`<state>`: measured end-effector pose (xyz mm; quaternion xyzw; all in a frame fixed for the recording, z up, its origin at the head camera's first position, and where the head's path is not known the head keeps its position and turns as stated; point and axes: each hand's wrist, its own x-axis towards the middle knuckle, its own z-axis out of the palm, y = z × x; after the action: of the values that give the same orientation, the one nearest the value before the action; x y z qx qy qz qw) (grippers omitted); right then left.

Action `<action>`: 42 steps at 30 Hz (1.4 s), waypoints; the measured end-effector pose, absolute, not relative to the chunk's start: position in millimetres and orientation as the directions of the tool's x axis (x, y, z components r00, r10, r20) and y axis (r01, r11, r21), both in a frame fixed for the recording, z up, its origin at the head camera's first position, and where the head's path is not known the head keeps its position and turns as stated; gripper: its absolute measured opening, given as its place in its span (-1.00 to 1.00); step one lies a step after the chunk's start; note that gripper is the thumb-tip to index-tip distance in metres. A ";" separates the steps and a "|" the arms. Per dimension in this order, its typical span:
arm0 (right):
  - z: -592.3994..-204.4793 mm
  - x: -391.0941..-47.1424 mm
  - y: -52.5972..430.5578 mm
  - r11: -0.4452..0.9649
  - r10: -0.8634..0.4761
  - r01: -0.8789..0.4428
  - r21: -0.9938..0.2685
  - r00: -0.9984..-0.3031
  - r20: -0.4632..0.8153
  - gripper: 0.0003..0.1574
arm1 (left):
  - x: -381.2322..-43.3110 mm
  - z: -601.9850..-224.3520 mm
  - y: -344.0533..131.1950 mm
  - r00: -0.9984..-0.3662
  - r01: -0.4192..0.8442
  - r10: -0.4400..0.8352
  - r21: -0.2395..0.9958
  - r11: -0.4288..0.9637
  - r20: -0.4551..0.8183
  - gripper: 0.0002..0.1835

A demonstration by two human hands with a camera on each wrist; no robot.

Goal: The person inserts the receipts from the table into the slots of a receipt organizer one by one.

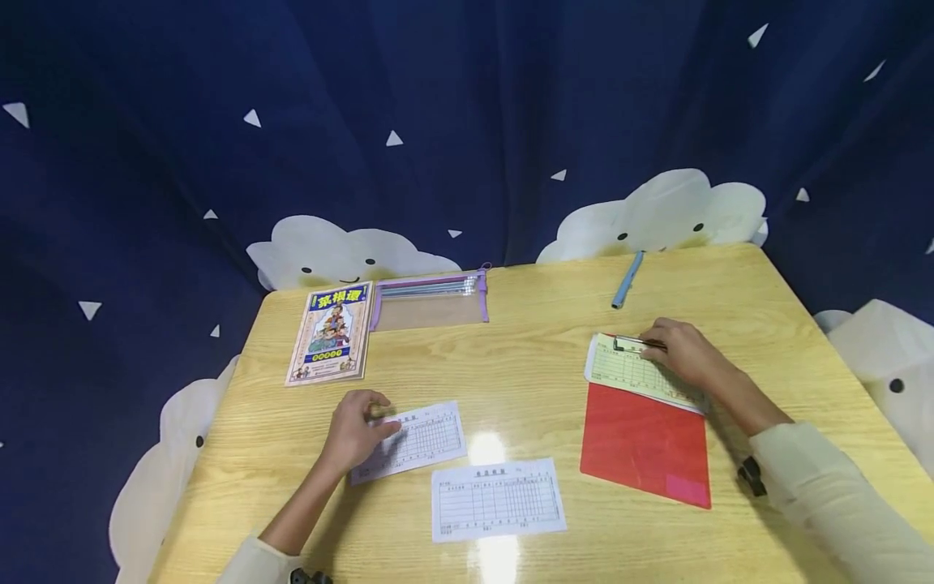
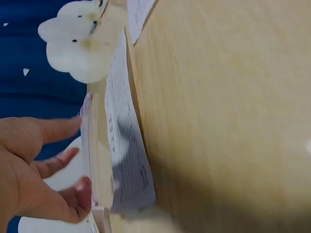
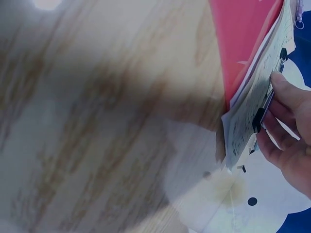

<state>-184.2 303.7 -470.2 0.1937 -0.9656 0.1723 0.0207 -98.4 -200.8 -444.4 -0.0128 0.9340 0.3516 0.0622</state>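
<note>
Clipboard [image 1: 642,448] with yellow forms [image 1: 629,370], pouch [image 1: 430,312] holding pencils [image 1: 434,287]

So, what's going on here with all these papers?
A person's right hand grips the clip on a yellow-topped paper stack, which overlaps a red folder. The left hand, fingers apart, holds nothing near a loose white form; a second slip lies nearby. A booklet, a purple-edged pouch and a blue pen lie farther back.

Yellow-topped forms [image 1: 627,370] lie on the red clipboard [image 1: 642,446].
</note>
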 end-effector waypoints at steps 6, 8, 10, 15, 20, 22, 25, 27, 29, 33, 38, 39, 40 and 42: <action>-465.7 -185.6 302.8 0.866 -0.370 -0.383 -0.323 -0.923 0.103 -0.70 | -78.9 -444.0 -218.8 -0.985 -0.154 -0.067 0.621 0.769 -0.162 -0.56; -466.4 -185.3 303.1 0.864 -0.372 -0.385 -0.324 -0.922 0.104 -0.71 | -74.9 -447.0 -219.6 -0.984 -0.163 -0.078 0.618 0.769 -0.162 -0.54; -467.9 -184.6 303.5 0.863 -0.374 -0.387 -0.324 -0.921 0.105 -0.71 | -72.0 -451.8 -218.1 -0.983 -0.172 -0.093 0.615 0.769 -0.159 -0.54; -470.9 -184.4 304.3 0.863 -0.377 -0.389 -0.323 -0.921 0.104 -0.70 | -67.4 -463.5 -211.1 -0.978 -0.202 -0.132 0.609 0.767 -0.159 -0.60; -470.6 -184.5 304.3 0.864 -0.372 -0.382 -0.327 -0.923 0.094 -0.70 | -68.9 -468.9 -208.9 -0.981 -0.194 -0.142 0.609 0.769 -0.133 -0.67; -470.3 -184.2 304.2 0.865 -0.372 -0.381 -0.326 -0.924 0.093 -0.70 | -69.6 -469.9 -209.4 -0.982 -0.188 -0.139 0.626 0.757 -0.126 -0.69; -470.7 -184.6 304.1 0.866 -0.376 -0.386 -0.318 -0.922 0.097 -0.70 | -70.5 -470.5 -210.1 -0.984 -0.179 -0.137 0.660 0.730 -0.115 -0.69; -470.6 -184.6 303.6 0.867 -0.375 -0.387 -0.314 -0.922 0.099 -0.69 | -71.0 -469.9 -210.3 -0.984 -0.176 -0.137 0.682 0.710 -0.111 -0.69; -469.6 -184.6 302.9 0.869 -0.372 -0.385 -0.311 -0.923 0.103 -0.69 | -72.4 -468.5 -210.4 -0.986 -0.164 -0.132 0.693 0.702 -0.100 -0.70; -467.6 -183.5 301.8 0.872 -0.367 -0.382 -0.307 -0.924 0.108 -0.68 | -75.2 -464.1 -209.1 -0.992 -0.122 -0.106 0.718 0.685 -0.067 -0.69; -467.1 -182.8 301.3 0.869 -0.373 -0.391 -0.304 -0.920 0.116 -0.68 | -79.2 -457.4 -204.0 -0.998 -0.062 -0.065 0.761 0.646 -0.025 -0.65; -467.2 -182.7 301.3 0.869 -0.373 -0.391 -0.304 -0.920 0.117 -0.69 | -80.4 -455.7 -202.5 -0.998 -0.051 -0.062 0.766 0.641 -0.014 -0.65; -467.6 -182.8 301.4 0.868 -0.374 -0.392 -0.305 -0.920 0.117 -0.69 | -81.6 -453.8 -200.8 -0.998 -0.041 -0.061 0.773 0.633 -0.002 -0.65; -468.1 -182.8 301.4 0.869 -0.372 -0.390 -0.306 -0.921 0.119 -0.69 | -84.6 -449.4 -196.7 -0.997 -0.019 -0.067 0.796 0.605 0.027 -0.64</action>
<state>-182.8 301.4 -468.1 0.1972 -0.9662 0.1639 0.0279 -84.6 -196.7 -449.4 -0.0241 0.8954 0.4439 -0.0267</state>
